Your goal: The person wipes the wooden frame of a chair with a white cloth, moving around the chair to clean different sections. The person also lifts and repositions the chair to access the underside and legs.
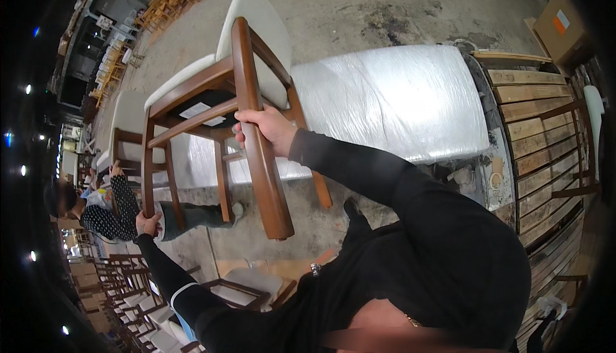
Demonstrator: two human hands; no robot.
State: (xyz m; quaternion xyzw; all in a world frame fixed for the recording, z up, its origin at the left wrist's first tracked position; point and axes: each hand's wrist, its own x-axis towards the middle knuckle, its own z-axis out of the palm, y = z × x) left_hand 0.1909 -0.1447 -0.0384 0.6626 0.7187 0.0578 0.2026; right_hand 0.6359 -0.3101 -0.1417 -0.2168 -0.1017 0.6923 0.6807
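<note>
A dining chair (pixel 192 87) with a brown wooden frame and cream upholstery is held up in front of me. My right hand (pixel 268 128) is closed around its thick rear leg, just below the seat rail. Lower down and to the left, my left hand (pixel 149 224) grips a front leg near its foot. The dark underside of the seat shows a white label. Behind the chair lies a long, flat bundle wrapped in clear plastic film (pixel 391 103); whether the chair touches it I cannot tell.
At left, a co-worker in a dotted sleeve (pixel 109 218) has a hand on another cream chair (pixel 128 115). Wooden slats like a pallet (pixel 536 128) and a cardboard box (pixel 559 25) are at right. Several chairs crowd the lower left; one chair seat (pixel 250 284) lies close below me.
</note>
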